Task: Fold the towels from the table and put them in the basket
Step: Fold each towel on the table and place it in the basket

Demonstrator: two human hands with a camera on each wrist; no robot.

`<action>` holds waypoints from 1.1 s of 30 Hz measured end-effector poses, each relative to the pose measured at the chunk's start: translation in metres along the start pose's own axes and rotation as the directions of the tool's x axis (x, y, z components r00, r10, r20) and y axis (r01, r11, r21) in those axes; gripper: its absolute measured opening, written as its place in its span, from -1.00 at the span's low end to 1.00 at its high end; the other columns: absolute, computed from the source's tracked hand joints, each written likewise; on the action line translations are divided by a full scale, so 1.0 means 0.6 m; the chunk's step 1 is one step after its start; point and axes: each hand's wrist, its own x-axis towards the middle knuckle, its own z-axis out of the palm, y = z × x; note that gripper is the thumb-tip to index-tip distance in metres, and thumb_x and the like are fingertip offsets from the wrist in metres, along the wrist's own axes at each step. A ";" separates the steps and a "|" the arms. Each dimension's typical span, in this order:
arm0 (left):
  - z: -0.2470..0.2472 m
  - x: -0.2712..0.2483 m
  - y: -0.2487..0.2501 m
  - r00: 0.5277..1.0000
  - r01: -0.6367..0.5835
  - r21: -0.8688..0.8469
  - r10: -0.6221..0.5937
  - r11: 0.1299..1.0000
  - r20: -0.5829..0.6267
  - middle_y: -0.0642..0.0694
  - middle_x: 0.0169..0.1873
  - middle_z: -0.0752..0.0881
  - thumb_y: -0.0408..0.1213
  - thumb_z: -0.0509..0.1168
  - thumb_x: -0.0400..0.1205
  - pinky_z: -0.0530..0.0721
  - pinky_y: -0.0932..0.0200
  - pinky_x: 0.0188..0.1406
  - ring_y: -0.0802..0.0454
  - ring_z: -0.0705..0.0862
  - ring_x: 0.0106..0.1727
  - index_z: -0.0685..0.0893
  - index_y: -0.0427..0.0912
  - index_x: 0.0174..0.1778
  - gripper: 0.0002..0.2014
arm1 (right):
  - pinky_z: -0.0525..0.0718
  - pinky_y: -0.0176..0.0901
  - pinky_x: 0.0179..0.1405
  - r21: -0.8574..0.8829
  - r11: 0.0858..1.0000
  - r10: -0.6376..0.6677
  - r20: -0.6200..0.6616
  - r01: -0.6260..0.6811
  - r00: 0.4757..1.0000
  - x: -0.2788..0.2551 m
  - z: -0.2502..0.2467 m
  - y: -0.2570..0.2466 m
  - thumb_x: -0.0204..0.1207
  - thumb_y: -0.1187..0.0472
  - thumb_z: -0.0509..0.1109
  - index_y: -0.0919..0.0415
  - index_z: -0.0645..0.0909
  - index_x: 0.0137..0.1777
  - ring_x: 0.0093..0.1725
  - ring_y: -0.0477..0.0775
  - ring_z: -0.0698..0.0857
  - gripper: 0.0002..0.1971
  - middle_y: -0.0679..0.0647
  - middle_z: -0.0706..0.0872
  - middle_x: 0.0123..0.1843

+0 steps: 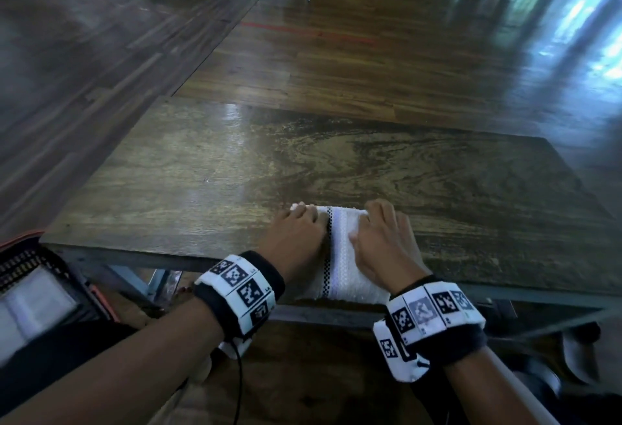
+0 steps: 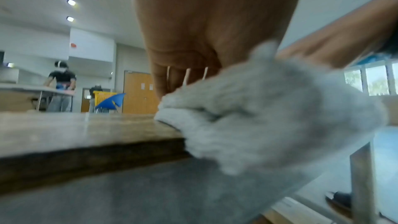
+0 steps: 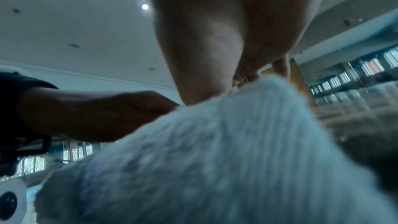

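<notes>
here the folded towel [image 1: 343, 256] lies under both hands on the table [image 1: 235, 172], at its near edge, long axis running straight away from the person. the left hand [image 1: 296, 239] presses it with straight fingers; the right hand [image 1: 383, 246] curls its fingers over the far corner. the basket [image 1: 23, 236] sits low, left of the left forearm.

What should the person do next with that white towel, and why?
Probably grip the towel and carry it left to the basket: it looks folded into a narrow strip at the near edge of the table, the left hand and right hand rest on it, and the basket seems to hold another one.
</notes>
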 end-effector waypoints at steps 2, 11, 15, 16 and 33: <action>0.007 -0.011 0.012 0.998 0.064 -0.054 -0.063 0.996 0.016 -0.26 0.53 0.35 -0.07 -0.15 0.74 0.23 -0.07 0.54 -0.18 0.27 0.58 0.27 -0.23 0.54 -0.51 | 0.30 0.09 0.41 0.020 0.998 0.065 0.047 -0.066 0.997 -0.006 0.008 -0.009 0.66 -0.05 -0.03 0.29 0.37 0.43 0.50 0.18 0.24 -0.49 0.18 0.33 0.51; 0.047 0.013 0.004 0.988 0.156 -0.148 -0.153 0.977 0.034 -0.22 0.66 0.03 0.10 -0.21 0.67 0.01 -0.20 0.60 -0.09 -0.03 0.68 -0.03 -0.06 0.65 -0.38 | -0.15 0.17 0.62 0.353 0.896 0.228 0.155 -0.270 0.961 -0.010 0.049 -0.013 0.56 -0.31 -0.22 -0.17 -0.17 0.63 0.68 0.06 -0.19 -0.36 0.02 -0.18 0.71; 0.059 0.035 -0.018 0.981 0.192 -0.249 -0.176 0.949 0.088 -0.11 0.67 -0.09 0.17 -0.24 0.63 -0.17 -0.29 0.60 -0.06 -0.18 0.68 -0.12 0.11 0.64 -0.38 | -0.30 0.17 0.60 0.390 0.866 0.220 0.268 -0.314 0.938 0.004 0.052 0.007 0.51 -0.42 -0.20 -0.26 -0.25 0.60 0.66 0.03 -0.33 -0.31 0.00 -0.31 0.69; 0.061 0.039 -0.023 0.978 0.202 -0.257 -0.182 0.945 0.098 -0.11 0.67 -0.12 0.17 -0.24 0.64 -0.21 -0.28 0.59 -0.07 -0.21 0.67 -0.15 0.13 0.63 -0.38 | -0.33 0.16 0.59 0.392 0.860 0.224 0.284 -0.326 0.932 0.006 0.052 0.013 0.49 -0.43 -0.20 -0.26 -0.28 0.60 0.65 0.02 -0.37 -0.29 0.02 -0.34 0.69; -0.003 0.008 -0.106 0.943 0.330 -0.218 -0.329 0.918 0.044 -0.14 -0.09 0.70 0.11 -0.02 0.66 0.47 0.02 -0.10 -0.12 0.62 -0.15 0.56 -0.16 -0.07 -0.57 | 0.29 0.18 0.24 0.428 0.787 0.349 0.284 -0.444 0.893 0.005 -0.012 0.093 0.61 -0.23 0.01 0.17 0.67 -0.26 0.11 0.10 0.56 -0.42 0.05 0.67 -0.18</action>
